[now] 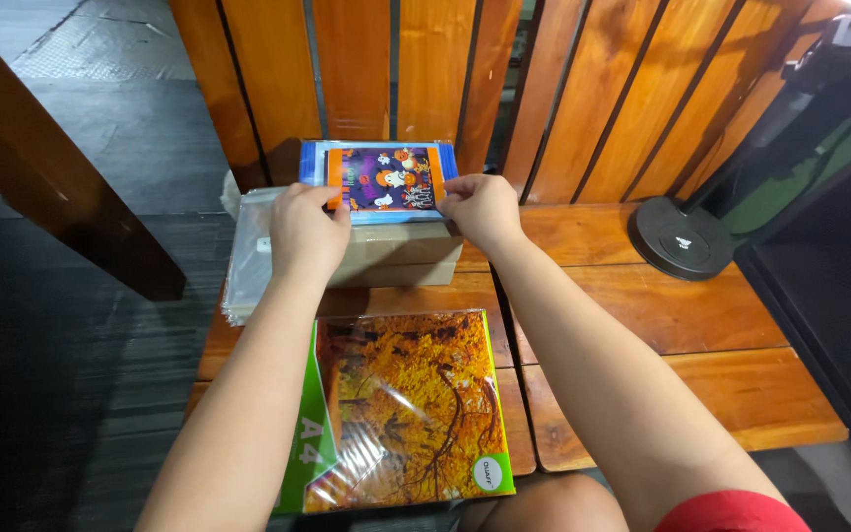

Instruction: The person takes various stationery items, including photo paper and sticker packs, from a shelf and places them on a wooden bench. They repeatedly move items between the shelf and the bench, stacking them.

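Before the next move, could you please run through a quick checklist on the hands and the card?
1. Left hand grips the card at its left edge: ok.
2. Right hand grips its right edge: ok.
3. Card sits over the box, not hanging off: ok.
4. Clear sleeves stacked beside the box on the bench: ok.
5. Paper pack lies flat, apart from both hands: ok.
6. Card fully inside its clear wrap: cannot tell.

Slatted wooden bench (642, 325), orange-brown. Lying directly on it: glossy paper pack with autumn-tree cover (401, 414) at near edge; stack of clear plastic sleeves (243, 266) left; black round lamp base (684, 238) right.
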